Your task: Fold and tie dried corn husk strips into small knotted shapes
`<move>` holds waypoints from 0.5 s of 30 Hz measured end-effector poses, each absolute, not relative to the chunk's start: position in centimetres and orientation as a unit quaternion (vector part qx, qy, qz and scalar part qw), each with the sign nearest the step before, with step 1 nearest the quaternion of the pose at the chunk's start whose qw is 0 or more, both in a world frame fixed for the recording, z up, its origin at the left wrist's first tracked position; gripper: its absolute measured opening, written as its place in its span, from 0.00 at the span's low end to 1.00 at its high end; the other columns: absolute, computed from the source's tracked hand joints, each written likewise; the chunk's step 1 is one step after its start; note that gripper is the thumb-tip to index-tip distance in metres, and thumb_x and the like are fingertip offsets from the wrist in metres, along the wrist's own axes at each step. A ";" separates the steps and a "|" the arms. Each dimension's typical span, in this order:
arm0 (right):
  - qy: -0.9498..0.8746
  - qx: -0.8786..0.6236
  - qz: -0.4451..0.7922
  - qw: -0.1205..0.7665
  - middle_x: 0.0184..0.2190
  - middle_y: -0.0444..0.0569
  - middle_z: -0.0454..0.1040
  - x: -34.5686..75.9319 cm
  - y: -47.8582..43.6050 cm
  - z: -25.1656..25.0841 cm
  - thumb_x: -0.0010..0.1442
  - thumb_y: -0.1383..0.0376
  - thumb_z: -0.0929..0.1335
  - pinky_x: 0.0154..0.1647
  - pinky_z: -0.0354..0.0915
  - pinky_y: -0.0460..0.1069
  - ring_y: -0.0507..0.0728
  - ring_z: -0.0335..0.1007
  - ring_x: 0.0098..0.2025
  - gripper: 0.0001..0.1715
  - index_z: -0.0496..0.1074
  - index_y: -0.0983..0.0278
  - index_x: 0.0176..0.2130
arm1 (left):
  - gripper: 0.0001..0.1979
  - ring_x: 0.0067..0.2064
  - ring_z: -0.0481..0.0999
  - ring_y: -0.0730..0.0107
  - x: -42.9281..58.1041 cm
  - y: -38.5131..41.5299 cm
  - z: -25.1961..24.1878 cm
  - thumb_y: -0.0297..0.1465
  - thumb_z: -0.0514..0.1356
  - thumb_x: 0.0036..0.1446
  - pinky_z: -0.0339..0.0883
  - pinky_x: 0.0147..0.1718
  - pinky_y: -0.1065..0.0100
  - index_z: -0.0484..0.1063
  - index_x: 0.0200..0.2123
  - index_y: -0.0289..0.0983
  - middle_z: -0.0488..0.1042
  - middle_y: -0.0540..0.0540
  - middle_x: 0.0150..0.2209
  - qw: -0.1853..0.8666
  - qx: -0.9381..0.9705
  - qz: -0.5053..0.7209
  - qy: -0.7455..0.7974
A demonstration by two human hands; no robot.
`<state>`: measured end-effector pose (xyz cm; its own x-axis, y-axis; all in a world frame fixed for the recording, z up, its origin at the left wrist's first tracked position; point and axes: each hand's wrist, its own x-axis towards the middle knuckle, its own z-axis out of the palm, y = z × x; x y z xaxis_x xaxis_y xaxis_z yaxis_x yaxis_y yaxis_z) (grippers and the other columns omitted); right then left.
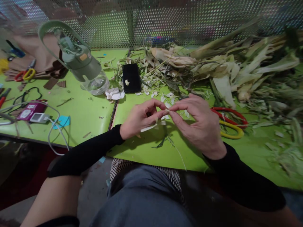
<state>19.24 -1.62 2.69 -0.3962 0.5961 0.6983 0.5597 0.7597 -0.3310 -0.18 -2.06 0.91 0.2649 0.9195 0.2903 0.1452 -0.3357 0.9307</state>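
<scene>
Above the green table (142, 148), my left hand (143, 116) pinches a pale husk strip (149, 128) between thumb and forefinger. The strip hangs below the fingers. My right hand (199, 124) meets it fingertip to fingertip, its thumb and forefinger closed on the end of the same small piece. The exact spot where the fingertips touch is too small to make out. A thin green and white shred (174, 145) lies on the table below the hands. Scissors with red and yellow handles (233, 129) lie just right of my right hand.
A black phone (131, 78) and a green water bottle (86, 67) stand or lie behind my hands. Corn husks (220, 66) are heaped at the back right. A purple device (32, 110) with white cables, more scissors (25, 74) and brown material (35, 53) are at the left.
</scene>
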 end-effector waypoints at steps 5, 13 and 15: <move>-0.835 -0.357 0.020 0.418 0.34 0.48 0.82 19.1 -1.9 2.9 0.65 0.66 0.70 0.57 0.71 0.68 0.64 0.79 0.42 0.04 0.74 0.56 0.38 | 0.22 0.22 0.62 0.78 -0.2 -2.1 1.1 0.50 0.66 0.58 0.57 0.23 0.72 0.75 0.38 0.36 0.67 0.54 0.21 0.430 0.682 0.444 0.391; -0.855 -0.333 -0.039 0.395 0.40 0.45 0.84 19.5 -1.9 3.0 0.65 0.66 0.70 0.62 0.65 0.71 0.66 0.80 0.47 0.08 0.77 0.52 0.42 | 0.22 0.21 0.59 0.79 -0.5 -2.1 1.1 0.51 0.64 0.60 0.53 0.21 0.73 0.76 0.36 0.36 0.66 0.54 0.21 0.393 0.708 0.434 0.394; -0.853 -0.344 -0.011 0.394 0.40 0.45 0.84 19.5 -1.9 3.1 0.65 0.66 0.70 0.62 0.64 0.71 0.66 0.80 0.48 0.08 0.78 0.51 0.42 | 0.22 0.21 0.60 0.78 -0.4 -2.2 1.1 0.52 0.63 0.61 0.54 0.21 0.73 0.76 0.36 0.36 0.67 0.54 0.20 0.386 0.710 0.438 0.392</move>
<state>19.52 -1.93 3.07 -0.4541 0.5767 0.6791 0.5948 0.7637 -0.2508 -0.44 -2.22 1.07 0.3075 0.8963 0.3196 0.2189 -0.3935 0.8929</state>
